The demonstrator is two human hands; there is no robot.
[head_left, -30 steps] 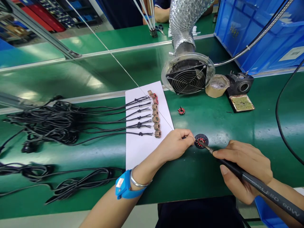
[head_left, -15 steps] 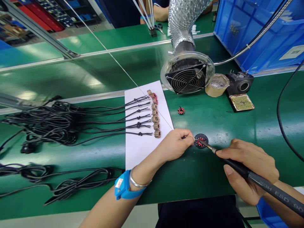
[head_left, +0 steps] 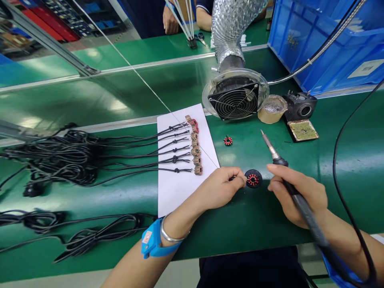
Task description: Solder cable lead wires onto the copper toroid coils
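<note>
My right hand (head_left: 300, 194) grips a soldering iron (head_left: 309, 216) by its dark handle, with the metal tip pointing up and away, clear of the parts. My left hand (head_left: 228, 186) is closed in a pinch on a thin solder wire (head_left: 144, 80) that runs down from the upper left. Just beyond its fingertips, a red-and-black wound toroid coil (head_left: 253, 180) lies on a round black pad (head_left: 259, 173). A second such coil (head_left: 228, 140) rests farther back on the green bench. What else the left fingers may hold is hidden.
Left of my hand, white paper (head_left: 174, 196) carries a row of copper coils (head_left: 195, 151) beside knotted black cables (head_left: 60, 156). Behind stand a fume extractor fan (head_left: 235, 100), a tan pot (head_left: 272, 110), an iron stand with sponge (head_left: 303, 130) and a blue crate (head_left: 327, 52). A co-worker's hand (head_left: 170, 20) shows beyond.
The soldering iron's tip has lifted off the coil on the black pad and swung up and away. My left hand stays nearly in place. A co-worker's hand has come into view behind.
</note>
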